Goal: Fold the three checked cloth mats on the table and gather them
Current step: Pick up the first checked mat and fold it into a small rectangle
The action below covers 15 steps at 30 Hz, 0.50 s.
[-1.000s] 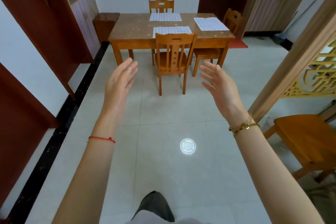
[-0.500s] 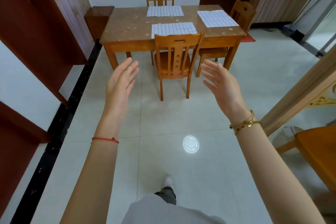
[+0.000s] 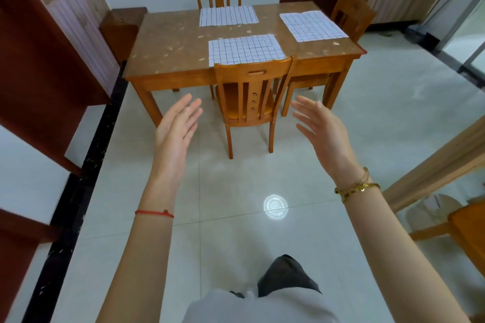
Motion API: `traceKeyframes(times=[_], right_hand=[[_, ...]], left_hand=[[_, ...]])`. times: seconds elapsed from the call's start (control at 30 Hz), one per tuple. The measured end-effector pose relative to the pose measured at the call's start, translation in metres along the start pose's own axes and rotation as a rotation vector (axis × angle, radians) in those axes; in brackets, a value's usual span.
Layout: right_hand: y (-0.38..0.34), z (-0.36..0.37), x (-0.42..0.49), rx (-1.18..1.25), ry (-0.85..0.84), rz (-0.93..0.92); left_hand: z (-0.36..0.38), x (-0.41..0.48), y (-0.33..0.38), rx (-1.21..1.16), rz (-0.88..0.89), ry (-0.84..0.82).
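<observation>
While stretched forward, left hand (image 3: 175, 128) and right hand (image 3: 324, 131) hover empty (fingers (image 3: 191, 113) straight, seemingly relaxed).

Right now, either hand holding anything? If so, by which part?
Nothing is held. The left hand and right hand are both open in the air, fingers straight, short of the table. All three checked mats lie flat and untouched.

On the table (image 3: 168, 42), the near mat (image 3: 245, 50) lies at the front edge, the far mat (image 3: 227, 16) behind it, the right mat (image 3: 312, 26) at the right end. The near chair (image 3: 249, 92) stands before the table, between the left hand (image 3: 175, 128) and the right hand (image 3: 322, 128).
</observation>
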State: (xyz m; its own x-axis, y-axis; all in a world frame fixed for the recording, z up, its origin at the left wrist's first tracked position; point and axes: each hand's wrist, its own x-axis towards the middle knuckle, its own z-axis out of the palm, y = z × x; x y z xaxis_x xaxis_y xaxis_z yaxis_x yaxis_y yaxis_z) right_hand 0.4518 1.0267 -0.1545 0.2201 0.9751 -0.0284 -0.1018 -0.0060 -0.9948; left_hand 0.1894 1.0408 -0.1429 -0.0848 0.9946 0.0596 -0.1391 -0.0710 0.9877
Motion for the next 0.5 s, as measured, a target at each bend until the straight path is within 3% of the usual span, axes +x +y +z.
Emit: traceKeyframes(times=[0.5], right_hand=[[0.003, -0.023, 0.246, 0.007, -0.055, 0.048]], left_hand=[[0.103, 0.208, -0.029, -0.015, -0.013, 0.088]])
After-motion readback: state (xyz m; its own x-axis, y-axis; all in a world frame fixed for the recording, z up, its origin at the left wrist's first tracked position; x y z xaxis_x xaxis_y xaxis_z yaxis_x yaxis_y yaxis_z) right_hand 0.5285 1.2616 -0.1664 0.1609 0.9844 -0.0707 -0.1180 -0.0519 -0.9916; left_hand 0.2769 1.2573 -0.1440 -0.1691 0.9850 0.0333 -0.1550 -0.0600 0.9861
